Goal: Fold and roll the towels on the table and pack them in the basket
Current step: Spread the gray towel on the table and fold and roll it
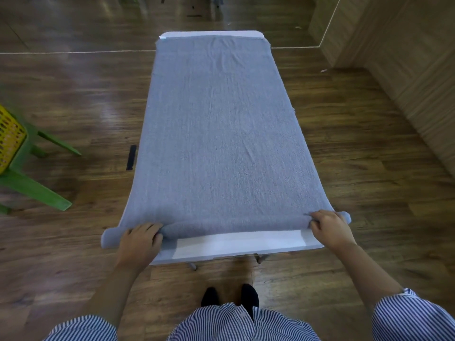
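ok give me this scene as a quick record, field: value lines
towel: grey terry towel spread along the white table, near edge rolled
left hand: left hand grips the roll's left end
right hand: right hand grips the roll's right end
basket: yellow plastic basket on green stool, left of table
floor: wood

Grey towel (216, 134) flat over table (236, 244), near edge rolled

Towel (216, 134): plain grey-blue. Table (236, 242): white. Basket (9, 139): yellow, perforated. Stool (32, 188): green. Floor (369, 193): brown wood grain. Shirt (236, 323): blue-and-white stripes. Shoes (250, 296): black.
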Motion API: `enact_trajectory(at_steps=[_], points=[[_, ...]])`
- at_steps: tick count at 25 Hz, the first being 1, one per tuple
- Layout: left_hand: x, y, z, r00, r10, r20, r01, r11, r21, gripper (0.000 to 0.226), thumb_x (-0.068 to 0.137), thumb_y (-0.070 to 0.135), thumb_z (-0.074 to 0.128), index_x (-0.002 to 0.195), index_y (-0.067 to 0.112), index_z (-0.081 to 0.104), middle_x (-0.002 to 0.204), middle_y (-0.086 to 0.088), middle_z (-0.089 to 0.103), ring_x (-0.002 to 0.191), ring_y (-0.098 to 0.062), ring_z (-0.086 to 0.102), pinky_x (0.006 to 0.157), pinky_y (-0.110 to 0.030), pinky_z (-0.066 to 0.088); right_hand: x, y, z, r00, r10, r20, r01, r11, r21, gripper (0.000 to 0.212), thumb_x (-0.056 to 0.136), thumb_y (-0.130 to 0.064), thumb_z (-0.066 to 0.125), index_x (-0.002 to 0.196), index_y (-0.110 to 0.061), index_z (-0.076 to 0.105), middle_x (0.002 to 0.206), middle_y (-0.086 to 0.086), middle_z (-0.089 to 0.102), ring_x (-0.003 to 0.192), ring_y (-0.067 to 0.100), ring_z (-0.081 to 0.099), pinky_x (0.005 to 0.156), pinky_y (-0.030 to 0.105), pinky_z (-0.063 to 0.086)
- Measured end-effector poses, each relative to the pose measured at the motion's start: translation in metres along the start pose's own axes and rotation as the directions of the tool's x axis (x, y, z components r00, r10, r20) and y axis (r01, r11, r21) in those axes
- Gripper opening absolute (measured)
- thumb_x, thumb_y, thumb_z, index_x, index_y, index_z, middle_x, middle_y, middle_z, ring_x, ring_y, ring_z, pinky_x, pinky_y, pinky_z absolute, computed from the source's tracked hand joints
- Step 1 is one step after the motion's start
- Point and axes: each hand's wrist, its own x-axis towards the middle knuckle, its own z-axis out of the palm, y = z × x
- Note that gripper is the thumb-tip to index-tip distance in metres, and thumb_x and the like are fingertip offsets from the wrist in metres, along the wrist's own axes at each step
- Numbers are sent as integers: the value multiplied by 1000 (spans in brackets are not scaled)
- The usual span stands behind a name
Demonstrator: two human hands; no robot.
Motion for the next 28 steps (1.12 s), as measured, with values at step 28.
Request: enact_trajectory(at_steps=[28], points=[[8,11,4,997,37,-63,-31,996,88,33,77,5,55,109,5,64,107,-12,66,96,-31,64,86,-47,48,16,-13,-4,995,-79,-58,75,996,-57,42,63,13,63,103,-2,65,98,15,64,88,37,60,83,47,48]])
